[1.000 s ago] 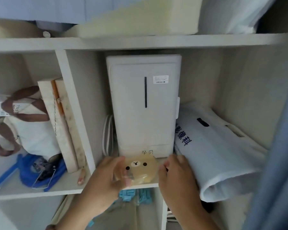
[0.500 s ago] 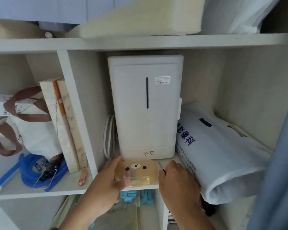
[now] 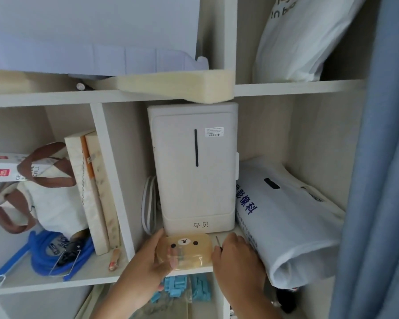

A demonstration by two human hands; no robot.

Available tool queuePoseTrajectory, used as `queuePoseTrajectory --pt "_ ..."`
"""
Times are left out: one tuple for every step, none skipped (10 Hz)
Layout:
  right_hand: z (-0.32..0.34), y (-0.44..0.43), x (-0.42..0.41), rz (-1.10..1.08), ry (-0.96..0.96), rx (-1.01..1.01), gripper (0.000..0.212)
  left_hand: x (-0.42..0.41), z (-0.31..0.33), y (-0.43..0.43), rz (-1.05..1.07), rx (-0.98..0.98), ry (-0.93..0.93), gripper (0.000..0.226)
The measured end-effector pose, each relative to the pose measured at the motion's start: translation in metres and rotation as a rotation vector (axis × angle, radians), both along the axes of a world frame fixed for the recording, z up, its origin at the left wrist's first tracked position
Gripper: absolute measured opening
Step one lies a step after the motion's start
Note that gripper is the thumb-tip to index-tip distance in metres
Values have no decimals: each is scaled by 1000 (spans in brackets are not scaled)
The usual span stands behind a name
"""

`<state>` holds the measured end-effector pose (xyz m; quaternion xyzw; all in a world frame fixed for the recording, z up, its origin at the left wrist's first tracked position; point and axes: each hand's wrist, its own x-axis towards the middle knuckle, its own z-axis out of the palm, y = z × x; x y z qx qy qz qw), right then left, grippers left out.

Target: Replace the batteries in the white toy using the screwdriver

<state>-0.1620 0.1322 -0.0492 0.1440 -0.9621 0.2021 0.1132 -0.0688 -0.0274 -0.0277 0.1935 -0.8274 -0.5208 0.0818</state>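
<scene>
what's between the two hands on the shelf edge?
In the head view, a translucent bear-face box sits between the left hand and the right hand; the left hand grips it. A thin screwdriver shaft sits by the right fingers.

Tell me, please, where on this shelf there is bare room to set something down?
Little: a bare strip of left shelf between the blue hose and the divider. The middle bay is crowded by the white box, bear case, both hands and white bag.

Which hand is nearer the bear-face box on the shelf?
Left. The left hand grips the bear-face box at its left end, thumb over its front. The right hand is just beside its right end, holding a thin screwdriver; contact unclear.
</scene>
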Motion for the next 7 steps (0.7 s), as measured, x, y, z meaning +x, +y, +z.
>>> queuePoseTrajectory --pt "3 3 3 2 33 -9 20 0 2 3 14 29 14 82" --pt "5 5 0 43 73 -58 25 3 4 6 70 -16 28 85" --pt "5 5 1 48 77 -63 29 12 6 12 92 -131 64 84" --pt "11 8 3 65 80 -109 45 32 10 22 107 -253 125 75" --pt "21 17 13 79 17 -90 49 55 13 24 160 -385 140 71" --pt "37 25 34 113 4 -136 38 83 27 27 162 -419 169 62" --pt "48 31 60 189 32 -134 29 108 43 23 170 -482 157 63"
